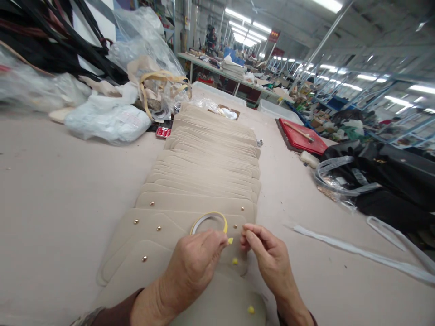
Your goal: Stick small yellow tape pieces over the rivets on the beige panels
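The bench [68, 190] is pale and wide, with a few dark specks on it. It is in a big, busy room with rows of bright lights [243, 31] up high and another bench [210, 68] at the far side.

A long row of flat beige pieces [204, 167] runs down the middle, each lying partly over another. The near ones have small shiny studs [144, 259]. Two yellow dots [251, 309] sit near the right hand.

At far left are clear plastic bags [108, 120] and black straps [84, 45]. On the right are black bags [401, 172], a red flat thing [306, 138] and a long white strip [343, 245].

The left hand [193, 258] has its fingers closed on the yellow tape [225, 222], over the near beige pieces, and hides part of the roll. The right hand [272, 258] is just beside it, fingertips pinched together; I cannot tell if they hold anything.
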The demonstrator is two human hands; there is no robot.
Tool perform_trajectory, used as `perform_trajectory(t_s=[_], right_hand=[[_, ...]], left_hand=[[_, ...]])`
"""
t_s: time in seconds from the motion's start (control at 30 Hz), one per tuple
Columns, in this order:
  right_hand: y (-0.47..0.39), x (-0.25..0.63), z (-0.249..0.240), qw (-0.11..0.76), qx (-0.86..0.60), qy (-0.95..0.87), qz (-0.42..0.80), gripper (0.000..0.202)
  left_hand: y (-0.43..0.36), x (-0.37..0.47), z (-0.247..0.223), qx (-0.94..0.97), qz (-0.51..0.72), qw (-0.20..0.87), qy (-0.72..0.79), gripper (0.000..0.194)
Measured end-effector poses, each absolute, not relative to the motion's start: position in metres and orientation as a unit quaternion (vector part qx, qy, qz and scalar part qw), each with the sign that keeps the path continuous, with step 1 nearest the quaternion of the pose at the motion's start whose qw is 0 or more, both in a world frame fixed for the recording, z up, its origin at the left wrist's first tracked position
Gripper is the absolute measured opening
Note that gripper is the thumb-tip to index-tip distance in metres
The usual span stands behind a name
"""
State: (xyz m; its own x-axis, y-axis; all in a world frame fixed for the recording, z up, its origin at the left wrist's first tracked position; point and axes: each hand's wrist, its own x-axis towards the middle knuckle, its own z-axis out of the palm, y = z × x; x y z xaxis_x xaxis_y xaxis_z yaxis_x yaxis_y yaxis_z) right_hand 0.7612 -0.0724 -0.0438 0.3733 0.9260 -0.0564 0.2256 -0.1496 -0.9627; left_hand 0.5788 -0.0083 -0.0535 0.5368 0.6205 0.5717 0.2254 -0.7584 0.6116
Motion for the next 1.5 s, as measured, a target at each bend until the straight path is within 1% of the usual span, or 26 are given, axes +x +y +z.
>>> perform_trajectory(t_s=[0.1,0.2,0.3,0.43,0.5,0.63,0.73,0.77,0.83,0.97,1.1,1.17,1.23,1.3,1.37,1.5], right_hand=[[-0.076,0.762,-0.041,0.474,-0.648,-0.473,0.363,0.028],[-0.076,0.756,-0.036,0.436,-0.629,-0.526,0.37,0.021],[-0.074,0.749,-0.03,0.41,-0.641,-0.538,0.362,0.015],[-0.073,0.742,-0.027,0.393,-0.654,-0.555,0.331,0.015],[-0.074,0.739,-0.028,0.4,-0.651,-0.586,0.268,0.014],[-0.076,0.736,-0.032,0.409,-0.607,-0.677,0.081,0.013],[-0.079,0.735,-0.034,0.403,-0.582,-0.706,0.004,0.013],[-0.08,0.734,-0.034,0.403,-0.585,-0.704,0.003,0.013],[-0.083,0.732,-0.035,0.411,-0.614,-0.671,0.052,0.013],[-0.085,0.728,-0.04,0.436,-0.686,-0.536,0.229,0.015],[-0.077,0.743,-0.046,0.468,-0.733,-0.402,0.288,0.025],[-0.072,0.754,-0.046,0.477,-0.727,-0.375,0.322,0.03],[-0.069,0.762,-0.045,0.461,-0.712,-0.399,0.349,0.034],[-0.066,0.765,-0.045,0.429,-0.712,-0.441,0.339,0.035],[-0.063,0.764,-0.046,0.399,-0.725,-0.478,0.295,0.034],[-0.057,0.758,-0.05,0.359,-0.735,-0.538,0.205,0.027]], left_hand=[[-0.008,0.576,-0.058,0.854,0.392,0.24,0.245,0.011],[-0.01,0.576,-0.061,0.86,0.383,0.24,0.236,0.012],[-0.011,0.575,-0.062,0.868,0.373,0.241,0.221,0.014],[-0.012,0.576,-0.06,0.873,0.368,0.23,0.222,0.015],[-0.013,0.577,-0.057,0.87,0.367,0.233,0.232,0.015],[-0.017,0.578,-0.047,0.855,0.35,0.268,0.274,0.015],[-0.018,0.578,-0.042,0.848,0.341,0.287,0.286,0.014],[-0.018,0.578,-0.042,0.849,0.344,0.286,0.282,0.014],[-0.018,0.579,-0.043,0.854,0.367,0.259,0.262,0.016],[-0.024,0.583,-0.045,0.865,0.406,0.18,0.235,0.019],[-0.036,0.585,-0.042,0.87,0.437,0.169,0.156,0.022],[-0.037,0.586,-0.042,0.878,0.426,0.159,0.147,0.023],[-0.033,0.585,-0.047,0.894,0.376,0.133,0.203,0.022],[-0.027,0.586,-0.055,0.912,0.304,0.098,0.258,0.021],[-0.022,0.587,-0.065,0.925,0.246,0.07,0.281,0.019],[-0.021,0.59,-0.075,0.933,0.194,0.066,0.296,0.014]])
